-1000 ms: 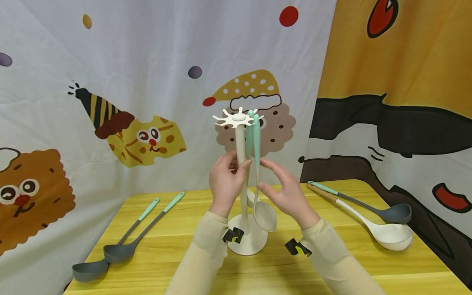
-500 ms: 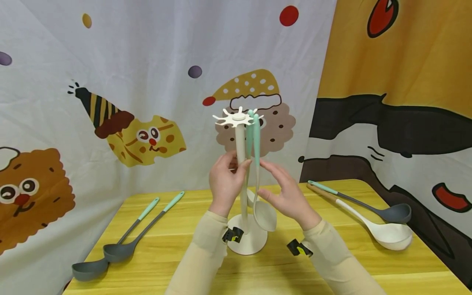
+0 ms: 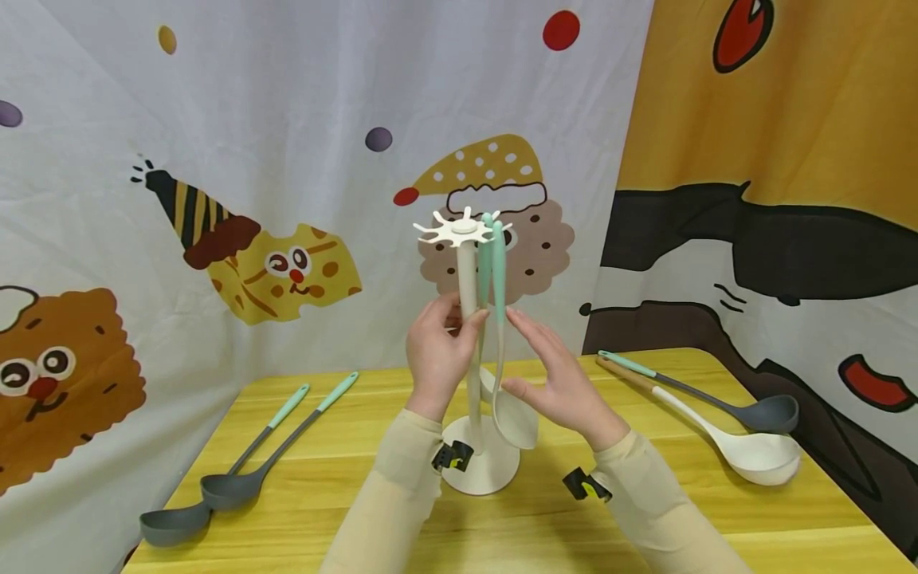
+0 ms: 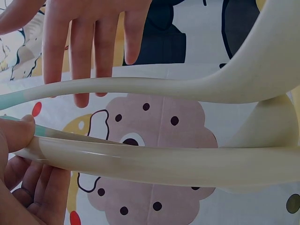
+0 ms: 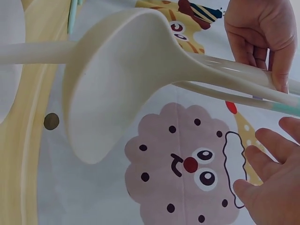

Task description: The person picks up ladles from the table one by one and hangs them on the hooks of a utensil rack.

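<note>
A cream utensil stand [image 3: 482, 482] has a round base, a pole and a spoked top. My left hand [image 3: 441, 351] grips its pole partway up. From the right side of the top hangs a cream ladle [image 3: 518, 418] with a mint handle, its bowl low beside the pole. Just behind it hangs a second mint-handled utensil [image 3: 484, 267], its lower end partly hidden. My right hand [image 3: 566, 391] is beside the ladle, fingers extended and holding nothing. In the right wrist view, space shows between the right fingers [image 5: 267, 161] and the ladle's stem.
Two grey ladles [image 3: 233, 492] with mint handles lie overlapping on the wooden table [image 3: 344, 486] at left. At right lie a white ladle [image 3: 760, 461] with a wooden handle and another grey ladle [image 3: 767, 414]. A printed cloth [image 3: 301, 119] hangs behind the table.
My right hand has shifted slightly right, away from the ladle, with its fingers spreading a little. The left hand and the stand have stayed in place.
</note>
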`<state>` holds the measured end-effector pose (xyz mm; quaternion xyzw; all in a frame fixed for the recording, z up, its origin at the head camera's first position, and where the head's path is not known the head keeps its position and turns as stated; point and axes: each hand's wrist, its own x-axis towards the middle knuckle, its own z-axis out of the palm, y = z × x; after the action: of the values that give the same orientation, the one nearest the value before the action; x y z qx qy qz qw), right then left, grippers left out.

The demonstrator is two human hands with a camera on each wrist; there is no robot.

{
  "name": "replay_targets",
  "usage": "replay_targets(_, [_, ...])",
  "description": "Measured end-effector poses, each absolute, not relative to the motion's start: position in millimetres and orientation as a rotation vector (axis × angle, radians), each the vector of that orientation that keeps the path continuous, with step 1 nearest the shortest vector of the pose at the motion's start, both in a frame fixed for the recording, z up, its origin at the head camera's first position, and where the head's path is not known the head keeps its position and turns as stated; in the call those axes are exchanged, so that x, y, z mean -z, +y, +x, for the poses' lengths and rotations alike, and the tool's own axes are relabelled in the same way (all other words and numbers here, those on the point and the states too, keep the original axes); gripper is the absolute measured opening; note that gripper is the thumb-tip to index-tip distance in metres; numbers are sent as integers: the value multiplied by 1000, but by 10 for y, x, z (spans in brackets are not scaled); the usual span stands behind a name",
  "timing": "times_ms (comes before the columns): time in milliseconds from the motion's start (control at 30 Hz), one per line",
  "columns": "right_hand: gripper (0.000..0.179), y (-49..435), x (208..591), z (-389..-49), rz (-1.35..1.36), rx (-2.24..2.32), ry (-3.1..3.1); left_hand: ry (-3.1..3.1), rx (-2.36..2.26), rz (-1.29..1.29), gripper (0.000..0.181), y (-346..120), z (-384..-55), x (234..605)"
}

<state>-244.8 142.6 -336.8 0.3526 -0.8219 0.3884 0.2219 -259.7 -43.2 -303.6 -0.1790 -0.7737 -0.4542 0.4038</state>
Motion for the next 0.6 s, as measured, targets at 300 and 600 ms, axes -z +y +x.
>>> replay_targets(300, [87, 1502, 3435, -2454, 967, -1067, -2314, -1963, 1128, -453, 26, -433, -2598, 3031])
replay_targets(600, [87, 1574, 3488, -2450, 969, -1047, -2338, -1957, 1121, -453, 25, -436, -2607, 3040])
